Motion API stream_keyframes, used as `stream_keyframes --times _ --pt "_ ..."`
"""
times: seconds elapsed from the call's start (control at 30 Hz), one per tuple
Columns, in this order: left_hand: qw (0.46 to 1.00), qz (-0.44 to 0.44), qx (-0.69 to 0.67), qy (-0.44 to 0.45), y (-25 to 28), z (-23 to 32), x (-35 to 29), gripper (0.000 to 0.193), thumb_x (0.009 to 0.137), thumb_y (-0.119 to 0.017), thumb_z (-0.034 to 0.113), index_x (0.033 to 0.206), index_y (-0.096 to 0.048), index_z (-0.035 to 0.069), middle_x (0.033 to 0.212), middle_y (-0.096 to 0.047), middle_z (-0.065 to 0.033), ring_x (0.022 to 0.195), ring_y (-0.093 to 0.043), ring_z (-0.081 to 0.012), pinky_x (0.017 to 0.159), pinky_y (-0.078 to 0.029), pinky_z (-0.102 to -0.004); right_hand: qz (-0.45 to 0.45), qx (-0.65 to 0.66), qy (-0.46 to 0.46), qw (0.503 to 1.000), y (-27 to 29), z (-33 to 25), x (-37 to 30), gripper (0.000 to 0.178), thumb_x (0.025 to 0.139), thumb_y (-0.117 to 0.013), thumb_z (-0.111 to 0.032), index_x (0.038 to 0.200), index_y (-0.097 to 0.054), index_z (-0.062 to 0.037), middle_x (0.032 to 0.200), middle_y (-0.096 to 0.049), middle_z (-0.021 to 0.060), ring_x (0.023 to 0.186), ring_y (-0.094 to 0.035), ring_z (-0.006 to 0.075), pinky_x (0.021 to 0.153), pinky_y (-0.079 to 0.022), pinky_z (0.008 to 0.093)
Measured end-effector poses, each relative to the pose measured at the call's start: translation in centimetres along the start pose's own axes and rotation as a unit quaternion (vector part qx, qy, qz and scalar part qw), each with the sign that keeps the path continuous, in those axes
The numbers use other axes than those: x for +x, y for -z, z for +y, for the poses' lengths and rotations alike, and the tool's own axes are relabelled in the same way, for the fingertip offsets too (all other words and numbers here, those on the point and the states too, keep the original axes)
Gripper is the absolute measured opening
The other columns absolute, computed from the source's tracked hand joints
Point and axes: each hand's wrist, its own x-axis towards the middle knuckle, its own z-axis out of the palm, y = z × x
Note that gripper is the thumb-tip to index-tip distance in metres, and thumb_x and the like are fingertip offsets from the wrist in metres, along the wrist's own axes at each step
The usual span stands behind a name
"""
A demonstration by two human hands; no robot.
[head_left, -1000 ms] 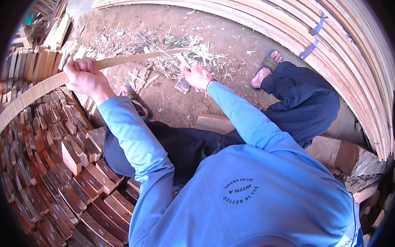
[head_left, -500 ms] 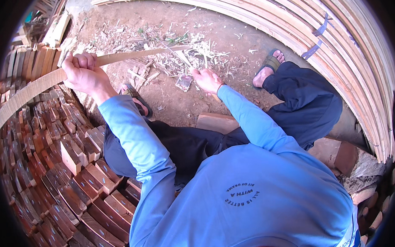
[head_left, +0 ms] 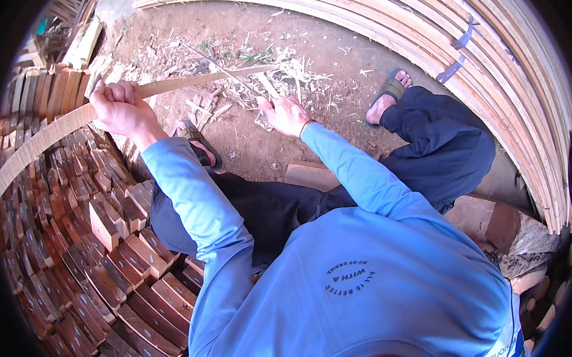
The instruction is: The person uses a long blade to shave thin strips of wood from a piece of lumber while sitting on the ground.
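The left hand (head_left: 121,109) is closed in a fist around a long, thin wooden strip (head_left: 51,133) that curves from the lower left up past the fist and on toward the right hand (head_left: 285,114). The right hand grips a small blade-like tool (head_left: 269,86), hard to make out, right at the strip's far tip. Beyond that tip, wood shavings (head_left: 282,68) litter the bare dirt ground (head_left: 334,107). Below the strip, on the left, lie stacked reddish wooden blocks (head_left: 93,261). Far right of the strip, a bundle of bent pale slats (head_left: 503,89) arcs around the sitting person, whose 2 sandalled feet (head_left: 390,93) rest on the dirt.
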Motion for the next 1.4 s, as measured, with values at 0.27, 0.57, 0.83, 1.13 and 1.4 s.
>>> stream_keyframes --times 0.27,0.57,0.83,1.13,1.4 --pt "0.999 -0.03 -0.018 -0.009 -0.1 -0.4 0.0 0.038 0.09 -0.05 0.017 0.061 -0.027 0.017 0.05 -0.022 0.0044 0.043 -0.021 -0.0094 0.045 -0.024 -0.0285 -0.056 0.023 -0.077 0.995 0.9 1.1 0.1 0.061 0.098 -0.038 -0.047 0.081 -0.065 0.0056 0.057 -0.06 0.0187 0.058 -0.067 0.0304 0.069 -0.054 0.0453" --pt "1.0 -0.01 -0.007 -0.005 -0.4 -0.1 -0.6 0.038 0.089 -0.051 0.017 0.06 -0.027 0.017 0.05 -0.022 0.0044 0.043 -0.023 -0.0095 0.045 -0.024 -0.0287 -0.087 0.076 -0.197 0.973 1.1 2.4 -0.1 0.066 0.098 -0.037 -0.047 0.081 -0.066 0.0101 0.069 -0.065 0.0236 0.064 -0.069 0.0314 0.064 -0.057 0.0432" --pt "0.999 -0.032 -0.018 -0.011 -1.1 -0.4 -0.1 0.037 0.09 -0.051 0.016 0.06 -0.03 0.017 0.05 -0.024 0.0039 0.043 -0.024 -0.0097 0.045 -0.024 -0.0289 0.014 -0.006 -0.139 0.99 -2.6 7.8 1.8 0.065 0.097 -0.038 -0.051 0.081 -0.066 0.0057 0.068 -0.064 0.0224 0.059 -0.065 0.0319 0.065 -0.054 0.0447" --pt "1.0 -0.01 -0.002 0.004 -1.5 0.2 -0.6 0.041 0.089 -0.051 0.018 0.057 -0.025 0.019 0.051 -0.02 0.0045 0.045 -0.02 -0.0101 0.05 -0.026 -0.028 -0.05 0.014 -0.152 0.987 -1.4 8.1 1.1 0.067 0.097 -0.038 -0.053 0.087 -0.068 0.0069 0.078 -0.066 0.0266 0.078 -0.068 0.0378 0.075 -0.053 0.0458" --pt "1.0 0.0 0.002 -0.012 0.6 0.0 0.3 0.039 0.09 -0.051 0.019 0.06 -0.026 0.018 0.051 -0.02 0.0048 0.045 -0.021 -0.0097 0.046 -0.023 -0.0271 -0.071 0.017 -0.132 0.989 0.4 0.8 1.4 0.067 0.097 -0.038 -0.052 0.087 -0.07 0.0052 0.086 -0.068 0.0278 0.089 -0.068 0.0405 0.086 -0.051 0.0472"
